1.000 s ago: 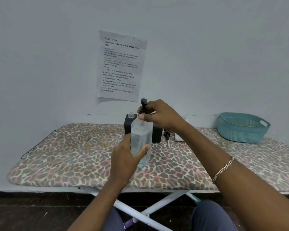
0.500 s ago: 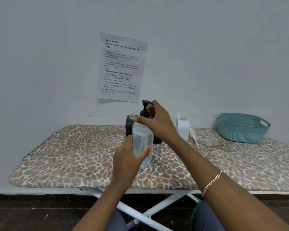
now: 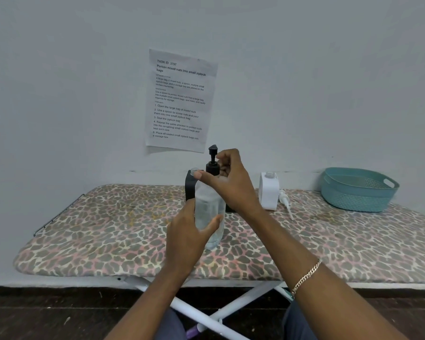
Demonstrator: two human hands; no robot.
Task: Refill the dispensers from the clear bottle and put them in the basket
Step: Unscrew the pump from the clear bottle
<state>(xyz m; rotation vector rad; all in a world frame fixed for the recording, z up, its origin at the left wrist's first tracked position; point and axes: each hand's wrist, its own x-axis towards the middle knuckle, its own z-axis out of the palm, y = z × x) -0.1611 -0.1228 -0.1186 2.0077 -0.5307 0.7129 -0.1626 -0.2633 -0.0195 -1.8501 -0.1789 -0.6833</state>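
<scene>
A clear bottle (image 3: 210,204) with a black pump top (image 3: 212,159) stands upright on the leopard-print board (image 3: 108,229). My left hand (image 3: 187,238) wraps around its body. My right hand (image 3: 227,182) is closed around the black pump collar at the bottle's neck. Behind the bottle stands a black dispenser (image 3: 190,186) with an open neck, mostly hidden. A white dispenser (image 3: 269,191), also without its pump, stands to the right, and its white pump (image 3: 285,201) lies on the board beside it. The teal basket (image 3: 358,190) sits empty at the far right.
A printed sheet (image 3: 180,100) is taped to the wall behind the board. The board's white legs (image 3: 216,315) cross below its front edge, and my knees show at the bottom. A wire rack (image 3: 59,213) sticks out at the board's left end.
My right hand has turned on the black pump collar, and the pump nozzle has swung round. The white dispenser and its pump, hidden by my arm a second ago, now show.
</scene>
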